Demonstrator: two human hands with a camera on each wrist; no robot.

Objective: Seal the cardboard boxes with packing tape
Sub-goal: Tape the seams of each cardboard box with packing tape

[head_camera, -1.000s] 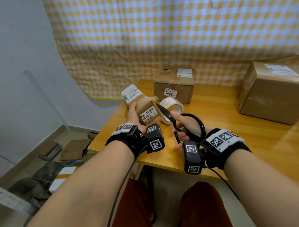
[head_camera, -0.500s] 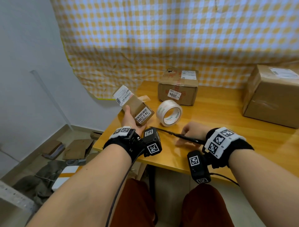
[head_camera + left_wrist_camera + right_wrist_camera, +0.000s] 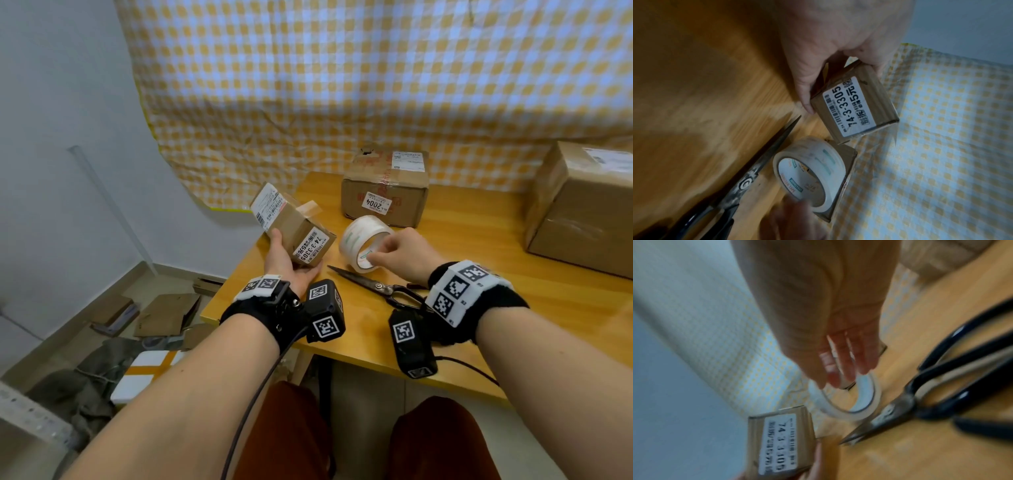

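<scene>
The left hand (image 3: pixel 286 265) grips the small box (image 3: pixel 296 229); the right hand (image 3: pixel 406 255) fingers are spread loosely, touching the tape roll (image 3: pixel 364 240) on the bench (image 3: pixel 479 246)

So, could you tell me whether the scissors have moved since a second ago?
Yes. The scissors went from the right hand down onto the table, in front of the tape roll.

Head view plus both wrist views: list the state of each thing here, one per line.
Small box labelled 74-3-3305: lifted, tilted, gripped by left hand.
Tape roll: standing on edge on the table, right hand reaching onto it, fingers extended.
Scissors: lying flat, blades closed, untouched.
Box labelled 2004: resting on the table, old tape across the top.
Large box: resting at right, closed.
</scene>
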